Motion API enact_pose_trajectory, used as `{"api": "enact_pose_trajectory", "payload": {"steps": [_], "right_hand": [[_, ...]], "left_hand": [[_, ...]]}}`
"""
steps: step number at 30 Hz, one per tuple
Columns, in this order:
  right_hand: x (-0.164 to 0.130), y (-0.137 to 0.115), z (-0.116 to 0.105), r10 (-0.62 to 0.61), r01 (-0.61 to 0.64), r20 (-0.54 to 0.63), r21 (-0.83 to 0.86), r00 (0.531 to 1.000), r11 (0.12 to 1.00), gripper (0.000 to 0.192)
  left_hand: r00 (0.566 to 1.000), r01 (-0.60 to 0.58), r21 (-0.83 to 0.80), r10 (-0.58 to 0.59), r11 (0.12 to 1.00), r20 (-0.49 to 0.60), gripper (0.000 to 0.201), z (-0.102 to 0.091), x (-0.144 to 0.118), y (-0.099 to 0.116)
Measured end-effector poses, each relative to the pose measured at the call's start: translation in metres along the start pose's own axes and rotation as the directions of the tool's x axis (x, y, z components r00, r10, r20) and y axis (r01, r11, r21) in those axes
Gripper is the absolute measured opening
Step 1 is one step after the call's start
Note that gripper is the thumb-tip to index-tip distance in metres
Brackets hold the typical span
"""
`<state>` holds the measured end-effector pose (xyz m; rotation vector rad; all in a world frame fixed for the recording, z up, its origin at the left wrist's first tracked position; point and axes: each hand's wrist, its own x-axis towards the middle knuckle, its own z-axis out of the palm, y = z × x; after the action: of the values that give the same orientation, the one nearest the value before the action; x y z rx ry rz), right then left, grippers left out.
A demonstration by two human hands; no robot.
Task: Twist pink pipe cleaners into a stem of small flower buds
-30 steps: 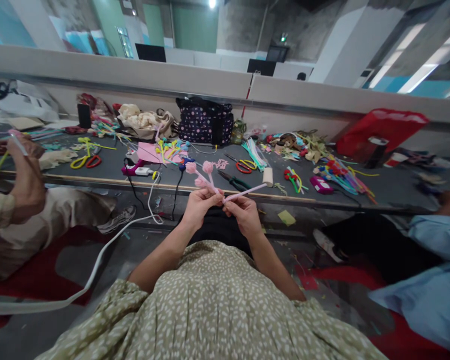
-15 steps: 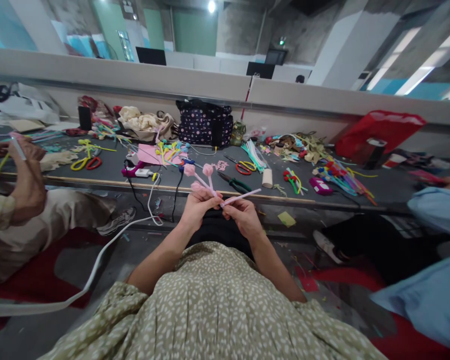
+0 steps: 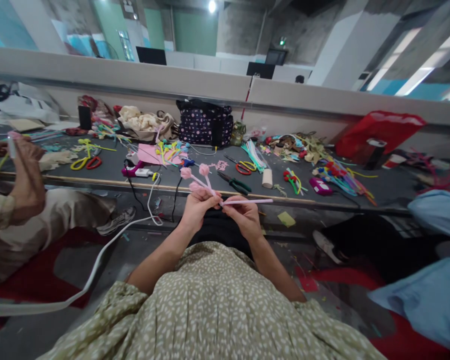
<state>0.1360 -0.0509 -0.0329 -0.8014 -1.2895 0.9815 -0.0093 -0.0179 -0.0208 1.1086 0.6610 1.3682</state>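
Pink stems (image 3: 198, 176) with 3 buds are gripped by the left hand (image 3: 197, 206) at frame centre; a straight pipe cleaner (image 3: 249, 202) is pinched in the right hand (image 3: 245, 216) fingers.

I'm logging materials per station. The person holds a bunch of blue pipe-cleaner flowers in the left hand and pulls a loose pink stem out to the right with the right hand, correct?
Not quite: the flowers are pink, not blue, as the head view shows. The rest stands: the left hand holds the bunch and the right hand draws a loose pink stem out to the right.
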Motion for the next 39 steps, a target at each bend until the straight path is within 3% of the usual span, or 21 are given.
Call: {"api": "enact_pose_trajectory", "payload": {"steps": [8, 12, 15, 19, 30, 39], "right_hand": [[-0.004, -0.008, -0.004, -0.113, 0.114, 0.016, -0.236, 0.993, 0.965, 0.013], [0.001, -0.004, -0.004, 0.070, -0.070, -0.001, -0.003, 0.998, 0.998, 0.016], [0.005, 0.001, -0.003, 0.221, -0.224, 0.036, 0.188, 0.975, 0.956, 0.018], [0.006, 0.001, -0.003, 0.291, -0.299, 0.069, 0.276, 0.954, 0.914, 0.018], [-0.002, -0.002, 0.002, 0.047, -0.047, -0.042, 0.010, 0.998, 0.999, 0.019], [-0.006, -0.015, -0.005, -0.173, 0.179, 0.047, -0.315, 0.984, 0.932, 0.012]], "left_hand": [[1.000, 0.008, -0.012, -0.007, 1.000, 0.019, 0.019, -0.001, 0.000, 0.002], [0.998, 0.042, -0.013, -0.041, 0.999, 0.054, 0.021, 0.000, 0.001, 0.002], [0.994, 0.034, 0.008, -0.034, 0.999, 0.105, 0.024, -0.001, 0.002, 0.002], [0.996, -0.023, 0.037, 0.020, 0.999, 0.091, 0.020, -0.003, 0.002, 0.000], [0.999, -0.020, 0.063, 0.017, 0.998, 0.049, 0.018, -0.004, 0.001, 0.004], [0.996, 0.019, 0.042, -0.023, 0.999, 0.087, 0.017, -0.001, 0.000, 0.007]]}}
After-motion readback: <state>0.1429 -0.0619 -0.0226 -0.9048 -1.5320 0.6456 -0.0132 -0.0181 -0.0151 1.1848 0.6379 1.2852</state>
